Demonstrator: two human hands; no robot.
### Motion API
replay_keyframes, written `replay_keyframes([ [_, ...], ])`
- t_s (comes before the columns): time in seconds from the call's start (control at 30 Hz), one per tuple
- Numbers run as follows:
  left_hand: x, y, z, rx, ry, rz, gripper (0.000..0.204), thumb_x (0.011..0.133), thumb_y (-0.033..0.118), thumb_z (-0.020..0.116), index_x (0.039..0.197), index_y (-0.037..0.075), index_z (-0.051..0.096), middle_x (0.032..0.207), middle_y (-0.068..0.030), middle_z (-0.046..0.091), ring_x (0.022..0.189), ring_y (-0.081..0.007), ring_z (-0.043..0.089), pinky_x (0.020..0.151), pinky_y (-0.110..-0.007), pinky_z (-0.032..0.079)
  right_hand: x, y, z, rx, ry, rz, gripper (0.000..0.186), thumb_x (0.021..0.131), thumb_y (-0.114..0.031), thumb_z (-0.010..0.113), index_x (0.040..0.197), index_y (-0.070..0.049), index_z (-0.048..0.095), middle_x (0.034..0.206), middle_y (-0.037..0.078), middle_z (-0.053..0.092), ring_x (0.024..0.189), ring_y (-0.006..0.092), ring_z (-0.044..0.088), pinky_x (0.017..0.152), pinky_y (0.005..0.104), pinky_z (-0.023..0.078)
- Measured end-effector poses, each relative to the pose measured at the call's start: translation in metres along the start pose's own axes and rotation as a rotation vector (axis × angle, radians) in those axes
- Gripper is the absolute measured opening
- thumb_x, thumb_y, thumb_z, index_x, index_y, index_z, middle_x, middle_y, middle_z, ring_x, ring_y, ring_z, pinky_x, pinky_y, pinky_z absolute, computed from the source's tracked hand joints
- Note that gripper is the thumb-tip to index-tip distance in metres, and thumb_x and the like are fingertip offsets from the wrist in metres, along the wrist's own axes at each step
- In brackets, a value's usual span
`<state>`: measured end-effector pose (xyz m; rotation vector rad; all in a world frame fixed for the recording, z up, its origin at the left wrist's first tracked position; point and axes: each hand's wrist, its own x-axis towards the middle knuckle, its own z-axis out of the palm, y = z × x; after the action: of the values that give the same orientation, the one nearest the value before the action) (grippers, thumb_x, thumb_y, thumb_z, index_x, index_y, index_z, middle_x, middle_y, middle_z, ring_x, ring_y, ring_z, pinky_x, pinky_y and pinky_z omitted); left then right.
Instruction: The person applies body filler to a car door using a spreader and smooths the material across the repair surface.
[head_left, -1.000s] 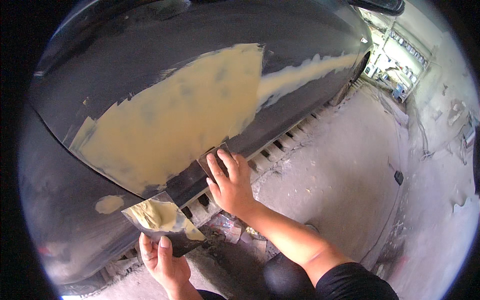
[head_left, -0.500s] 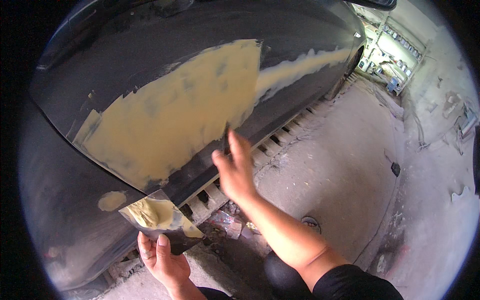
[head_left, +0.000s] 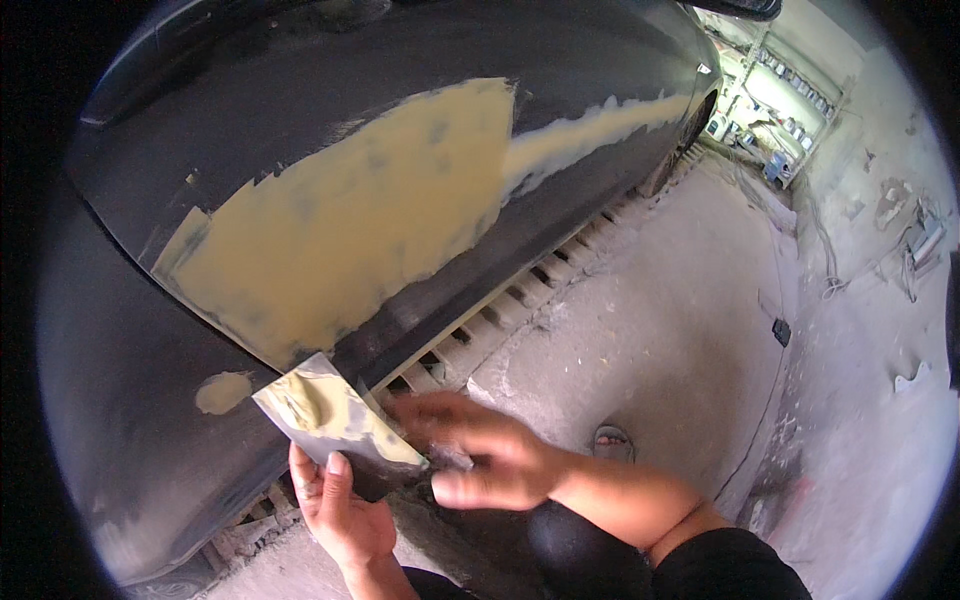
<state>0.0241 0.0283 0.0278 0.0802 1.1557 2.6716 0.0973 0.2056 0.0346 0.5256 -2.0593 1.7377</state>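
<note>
My left hand (head_left: pixel 342 505) holds a flat plate (head_left: pixel 365 445) smeared with a lump of cream filler (head_left: pixel 295 398). My right hand (head_left: pixel 495 460), blurred by motion, is beside the plate's right side, fingers bent round what looks like a small spreader, mostly hidden. Above both hands, the dark car side (head_left: pixel 600 60) carries a large pale yellow filler patch (head_left: pixel 340 220), a narrower white-edged streak (head_left: pixel 560 150) to its right and a small spot (head_left: pixel 222 393) at lower left.
A slatted strip (head_left: pixel 520 295) runs along the floor (head_left: pixel 640 310) below the car. A foot in a sandal (head_left: pixel 612 445) shows near my right forearm. At the far right are a cable (head_left: pixel 780 400), a pale wall (head_left: pixel 880 300) and shelves with cans (head_left: pixel 790 80).
My right hand has left the lower edge of the yellow patch and swung down to the plate. My left hand and plate have shifted slightly right.
</note>
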Motion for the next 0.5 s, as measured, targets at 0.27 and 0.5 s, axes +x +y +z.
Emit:
replay_keyframes([
  [0.27, -0.01, 0.019, 0.006, -0.023, -0.087, 0.07, 0.051, 0.092, 0.001, 0.062, 0.14, 0.002, 0.045, 0.126, -0.0116, 0.061, 0.115, -0.0233, 0.059, 0.104, -0.04, 0.045, -0.021, 0.061, -0.036, -0.722, 0.057, -0.043, 0.057, 0.086, -0.02, 0.071, 0.14, -0.011, 0.054, 0.143, 0.016, 0.045, 0.132, 0.0358, 0.042, 0.112, 0.0513, 0.03],
  [0.5, -0.011, 0.033, -0.006, 0.019, -0.054, 0.136, 0.053, 0.092, 0.005, 0.064, 0.141, 0.001, 0.043, 0.127, -0.0115, 0.061, 0.116, -0.0231, 0.058, 0.104, -0.042, 0.044, 0.063, 0.084, -0.093, -0.202, 0.962, 0.439, 0.065, 0.096, -0.024, 0.054, 0.154, -0.012, 0.028, 0.155, 0.019, 0.027, 0.14, 0.0328, 0.034, 0.11, 0.0481, 0.033],
])
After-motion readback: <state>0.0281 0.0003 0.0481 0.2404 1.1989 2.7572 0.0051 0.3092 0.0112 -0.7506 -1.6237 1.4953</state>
